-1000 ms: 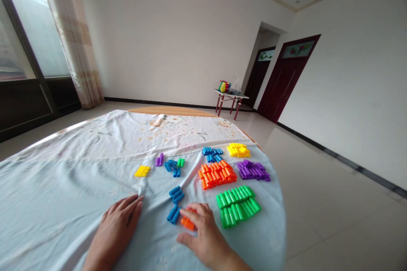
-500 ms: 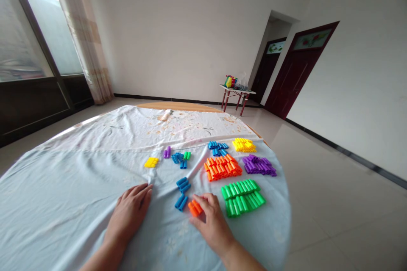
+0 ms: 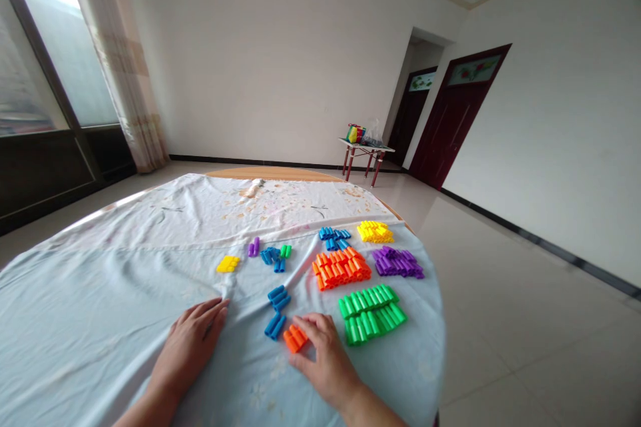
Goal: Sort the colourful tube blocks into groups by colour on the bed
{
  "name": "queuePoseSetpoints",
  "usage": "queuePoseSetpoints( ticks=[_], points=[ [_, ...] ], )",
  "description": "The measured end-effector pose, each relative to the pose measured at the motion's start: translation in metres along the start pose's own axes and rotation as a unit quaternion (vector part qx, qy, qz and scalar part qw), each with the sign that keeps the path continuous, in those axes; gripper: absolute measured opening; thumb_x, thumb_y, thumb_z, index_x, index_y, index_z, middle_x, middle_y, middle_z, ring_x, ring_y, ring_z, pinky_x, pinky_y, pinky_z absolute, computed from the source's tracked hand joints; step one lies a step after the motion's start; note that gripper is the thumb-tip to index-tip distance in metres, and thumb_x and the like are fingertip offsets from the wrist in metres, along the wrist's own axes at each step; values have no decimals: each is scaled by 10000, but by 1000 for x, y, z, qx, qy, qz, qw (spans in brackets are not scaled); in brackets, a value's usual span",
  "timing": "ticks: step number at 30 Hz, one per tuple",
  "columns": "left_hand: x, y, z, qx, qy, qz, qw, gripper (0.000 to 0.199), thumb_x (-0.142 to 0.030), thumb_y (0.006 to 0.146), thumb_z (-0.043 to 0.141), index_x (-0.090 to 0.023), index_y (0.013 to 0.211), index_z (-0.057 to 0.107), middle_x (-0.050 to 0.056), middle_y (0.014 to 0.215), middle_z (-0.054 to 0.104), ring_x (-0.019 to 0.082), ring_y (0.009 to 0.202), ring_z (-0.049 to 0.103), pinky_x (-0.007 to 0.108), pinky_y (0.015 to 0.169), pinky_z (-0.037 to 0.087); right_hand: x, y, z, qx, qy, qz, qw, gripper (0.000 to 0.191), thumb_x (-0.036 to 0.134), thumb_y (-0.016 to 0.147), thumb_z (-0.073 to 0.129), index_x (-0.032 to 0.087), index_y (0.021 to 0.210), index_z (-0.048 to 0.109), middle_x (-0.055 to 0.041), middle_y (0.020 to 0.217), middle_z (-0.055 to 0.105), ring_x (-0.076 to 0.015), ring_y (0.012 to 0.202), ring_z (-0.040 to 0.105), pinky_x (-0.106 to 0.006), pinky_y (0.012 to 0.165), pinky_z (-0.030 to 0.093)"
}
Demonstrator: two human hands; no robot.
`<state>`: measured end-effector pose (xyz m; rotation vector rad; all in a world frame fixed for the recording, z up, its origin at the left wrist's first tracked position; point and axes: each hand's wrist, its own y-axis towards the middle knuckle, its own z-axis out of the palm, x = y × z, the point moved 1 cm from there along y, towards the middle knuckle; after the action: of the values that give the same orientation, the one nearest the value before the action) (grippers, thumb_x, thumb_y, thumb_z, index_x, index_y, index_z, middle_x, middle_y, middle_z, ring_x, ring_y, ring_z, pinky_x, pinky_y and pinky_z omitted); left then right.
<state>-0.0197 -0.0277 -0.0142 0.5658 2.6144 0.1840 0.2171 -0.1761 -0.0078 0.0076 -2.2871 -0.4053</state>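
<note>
Small plastic tubes in several colours lie on a cloth-covered round table. My right hand has its thumb and fingers curved around a little cluster of orange tubes on the cloth. Just left of that cluster are two blue tubes, with more blue tubes behind them. My left hand lies flat on the cloth, fingers stretched forward, holding nothing. Ahead of it are yellow tubes, purple tubes, another blue group and green tubes.
On the right stand larger stacks: green, orange, purple, blue and yellow. The tablecloth has folds. A small side table with bags stands near the doors.
The whole view has shifted, so everything sits slightly farther left and lower. Both hands and the tubes keep about the same places on the table.
</note>
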Motion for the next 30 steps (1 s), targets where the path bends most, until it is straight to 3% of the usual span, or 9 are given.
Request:
queuePoseSetpoints(
  ticks=[6,14,22,30],
  points=[
    [18,17,4,9,-3,-26,1000,501,-532,813,346,-259,1137,612,35,1157,649,245,1097,549,373,959,412,-2,1,-2,-4,10,-15,1000,578,106,667,670,229,1218,545,-72,1156,559,-219,1093,505,-353,986,410],
    [5,23,-11,-17,113,-74,991,515,-491,820,294,-269,1199,562,37,1252,582,291,1173,464,462,969,356,-5,-3,2,-26,-34,-70,997,510,110,735,615,271,1211,534,-45,1131,584,-199,1051,528,-352,946,446],
    [13,16,-1,-10,104,-86,991,473,-481,840,301,-301,1188,565,33,1301,540,266,1230,402,453,1004,309,-16,-5,11,-56,-41,-79,994,615,82,685,630,295,1249,507,-56,1133,584,-213,1063,537,-345,931,471],
    [7,12,-8,7,96,-79,992,506,-478,858,243,-274,1182,574,36,1302,538,267,1224,402,443,1006,316,-10,-4,8,-35,-40,-54,997,534,71,699,614,292,1183,564,-47,1106,595,-206,1033,545,-339,922,470]
  ],
)
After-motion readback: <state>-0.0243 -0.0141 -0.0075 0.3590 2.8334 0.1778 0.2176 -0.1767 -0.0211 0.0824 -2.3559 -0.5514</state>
